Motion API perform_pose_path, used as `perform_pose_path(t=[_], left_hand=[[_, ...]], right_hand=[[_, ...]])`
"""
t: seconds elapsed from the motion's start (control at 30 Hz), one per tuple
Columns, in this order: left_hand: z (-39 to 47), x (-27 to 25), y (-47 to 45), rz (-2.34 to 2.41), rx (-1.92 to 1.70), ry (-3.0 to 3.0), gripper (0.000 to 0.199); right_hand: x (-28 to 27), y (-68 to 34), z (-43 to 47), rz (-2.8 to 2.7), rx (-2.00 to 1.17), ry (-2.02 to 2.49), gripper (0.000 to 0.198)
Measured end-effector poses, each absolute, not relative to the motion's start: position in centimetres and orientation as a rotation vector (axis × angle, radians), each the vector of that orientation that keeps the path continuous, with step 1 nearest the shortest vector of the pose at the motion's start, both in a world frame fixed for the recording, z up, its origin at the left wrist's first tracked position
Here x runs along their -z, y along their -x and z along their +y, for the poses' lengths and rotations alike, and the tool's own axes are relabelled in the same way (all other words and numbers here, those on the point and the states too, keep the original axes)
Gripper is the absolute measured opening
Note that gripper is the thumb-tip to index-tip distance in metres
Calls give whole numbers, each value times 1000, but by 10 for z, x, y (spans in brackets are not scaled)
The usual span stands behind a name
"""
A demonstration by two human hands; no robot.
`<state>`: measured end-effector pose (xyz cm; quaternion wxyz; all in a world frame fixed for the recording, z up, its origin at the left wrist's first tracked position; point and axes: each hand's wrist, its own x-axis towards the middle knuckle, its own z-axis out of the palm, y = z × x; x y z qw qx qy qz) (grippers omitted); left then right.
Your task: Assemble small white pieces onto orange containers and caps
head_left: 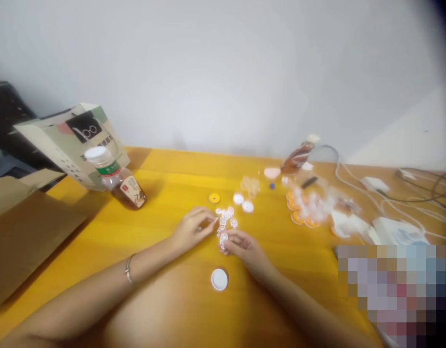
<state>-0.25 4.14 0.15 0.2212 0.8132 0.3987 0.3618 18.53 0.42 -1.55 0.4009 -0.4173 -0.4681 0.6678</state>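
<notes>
My left hand (195, 228) has its thumb and finger closed in a pinch. A tiny white piece (216, 219) shows at its fingertips, too small to name. My right hand (246, 249) grips a small white disc with dark marks or holes (223, 240) between thumb and fingers. Between and beyond the hands lies a loose cluster of small white openwork pieces (226, 215). One similar white piece (233, 223) sits just right of the cluster. A white round lid (219, 279) rests on the table nearer to me.
Behind the cluster are a yellow disc (215, 198) and two white discs (247, 207). A tilted-looking jar (117, 179) and a paper bag (74, 145) stand left, near brown cardboard (30, 232). Right are a bottle (299, 155), orange-and-clear packs (310, 208) and cables (375, 193).
</notes>
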Motion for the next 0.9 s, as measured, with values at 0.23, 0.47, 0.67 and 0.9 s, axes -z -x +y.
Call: perform_pose_path(t=[0.23,0.47,0.67,0.9], left_hand=[[22,9,-4,1043,-1076,-1472,18],[18,11,-11,950,-1041,-1446,27],[16,8,-7,1024,-1002,-1699,20],[13,9,-6,1012,-975,-1798,24]], right_hand=[[10,-177,11,-1152,-1666,1117,28],[8,-176,5,-1173,-1593,1129,27],[9,-178,3,-1180,-1586,1142,24],[7,-182,4,-1164,-1634,1113,28]])
